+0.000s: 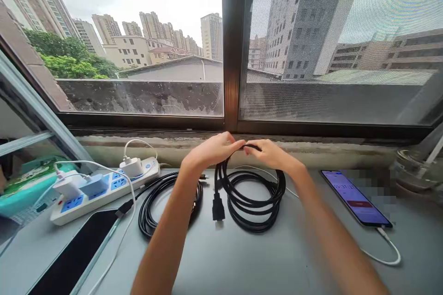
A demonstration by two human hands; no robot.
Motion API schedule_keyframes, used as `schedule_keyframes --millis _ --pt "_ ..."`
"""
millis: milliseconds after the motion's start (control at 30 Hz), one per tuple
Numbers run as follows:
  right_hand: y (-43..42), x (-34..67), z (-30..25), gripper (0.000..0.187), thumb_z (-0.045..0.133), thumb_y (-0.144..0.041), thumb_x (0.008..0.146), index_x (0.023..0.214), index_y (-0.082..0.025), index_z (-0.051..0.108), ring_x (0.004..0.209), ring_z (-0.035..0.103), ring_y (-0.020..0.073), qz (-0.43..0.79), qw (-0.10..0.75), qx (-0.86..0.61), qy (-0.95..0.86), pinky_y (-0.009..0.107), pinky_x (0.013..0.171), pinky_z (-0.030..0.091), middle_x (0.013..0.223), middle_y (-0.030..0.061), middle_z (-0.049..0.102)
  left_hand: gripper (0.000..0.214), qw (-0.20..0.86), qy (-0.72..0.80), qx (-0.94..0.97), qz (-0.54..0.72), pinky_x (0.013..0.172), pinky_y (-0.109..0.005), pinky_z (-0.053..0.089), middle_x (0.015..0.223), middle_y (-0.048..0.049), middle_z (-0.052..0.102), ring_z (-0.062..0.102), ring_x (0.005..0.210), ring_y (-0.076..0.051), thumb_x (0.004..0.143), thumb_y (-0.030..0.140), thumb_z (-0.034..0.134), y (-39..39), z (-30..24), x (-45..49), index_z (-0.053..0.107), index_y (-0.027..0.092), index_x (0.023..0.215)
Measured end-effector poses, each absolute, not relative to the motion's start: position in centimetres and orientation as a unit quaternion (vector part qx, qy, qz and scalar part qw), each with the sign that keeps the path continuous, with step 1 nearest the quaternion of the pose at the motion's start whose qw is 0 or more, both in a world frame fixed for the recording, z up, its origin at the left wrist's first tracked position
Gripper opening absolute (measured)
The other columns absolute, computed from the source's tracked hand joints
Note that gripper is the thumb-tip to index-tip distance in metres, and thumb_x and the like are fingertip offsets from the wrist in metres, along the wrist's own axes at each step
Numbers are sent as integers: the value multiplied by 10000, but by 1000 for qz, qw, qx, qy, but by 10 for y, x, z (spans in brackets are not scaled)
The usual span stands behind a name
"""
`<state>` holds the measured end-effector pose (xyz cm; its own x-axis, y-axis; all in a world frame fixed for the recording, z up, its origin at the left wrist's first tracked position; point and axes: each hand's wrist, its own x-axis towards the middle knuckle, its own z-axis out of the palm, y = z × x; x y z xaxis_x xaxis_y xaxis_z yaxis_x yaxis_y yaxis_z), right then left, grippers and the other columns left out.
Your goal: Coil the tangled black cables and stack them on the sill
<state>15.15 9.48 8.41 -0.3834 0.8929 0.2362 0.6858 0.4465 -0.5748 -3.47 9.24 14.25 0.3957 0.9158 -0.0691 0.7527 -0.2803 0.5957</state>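
A coiled black HDMI cable is in both hands, its upper loops lifted and its lower loops near the desk. My left hand is closed on the top of the coil, thumb reaching to the right. Close beside it, my right hand pinches the same bundle, with some fingertips hidden behind the cable. One HDMI plug hangs down at the left of the coil, metal end lowest. A second black cable coil lies to the left, partly covered by my left forearm.
A white power strip with adapters and white cords stands at left, near a black flat panel. A lit phone charges at right. Behind it stands a glass jar. The window frame bounds the desk's back.
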Motion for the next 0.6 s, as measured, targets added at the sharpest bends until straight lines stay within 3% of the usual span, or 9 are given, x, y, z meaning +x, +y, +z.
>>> schedule_keyframes --millis 133,267,400,600 --pt "110 147 54 342 399 -376 913 881 -161 662 800 574 157 235 182 -492 -818 248 717 392 912 43 686 446 319 627 707 -72 572 -277 489 815 -65 707 645 541 -175 842 537 475 110 146 -73 596 124 961" --pt "118 148 31 337 449 -370 883 755 -144 664 626 548 131 268 93 -522 -805 236 589 381 760 41 667 343 298 687 655 -99 657 -268 498 932 -87 718 675 636 -167 835 389 560 136 136 -116 606 106 1023" --pt "117 152 29 313 493 -403 861 821 -148 670 489 518 105 286 38 -559 -777 222 498 362 651 18 631 409 258 715 631 -156 735 -313 504 922 -75 701 664 853 -231 759 253 688 159 112 -147 586 133 1137" --pt "112 151 42 154 643 -239 761 897 -183 684 783 623 167 250 38 -585 -771 226 626 410 896 44 687 330 259 677 651 -224 836 -409 517 1150 -81 587 594 991 -207 877 328 567 178 85 -155 570 146 1153"
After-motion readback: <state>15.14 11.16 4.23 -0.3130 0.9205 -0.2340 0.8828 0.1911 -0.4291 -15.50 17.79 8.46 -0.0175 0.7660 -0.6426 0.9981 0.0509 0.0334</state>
